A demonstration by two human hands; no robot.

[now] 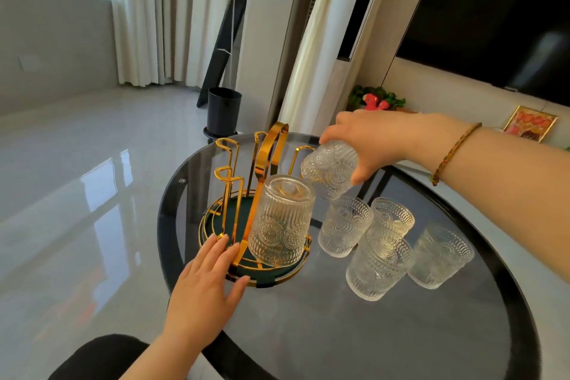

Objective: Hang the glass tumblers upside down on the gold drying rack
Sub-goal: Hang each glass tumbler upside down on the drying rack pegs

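Observation:
The gold drying rack (271,145) with a dark green round base stands on the left part of the round glass table (308,333). One embossed glass tumbler (282,222) hangs upside down on a near prong. My right hand (379,140) grips a second tumbler (328,170) by its base, tilted mouth-down over a prong at the rack's right side. My left hand (205,282) lies flat, fingers spread, on the base's front-left rim. Several more tumblers stand upright on the table to the right, among them one (344,227) next to the rack and a large near one (377,267).
A black cylindrical bin (223,109) stands on the glossy floor beyond the table. To the right run a low shelf with a red ornament (374,102) and a framed picture (530,123), under a dark screen. Curtains hang at the back.

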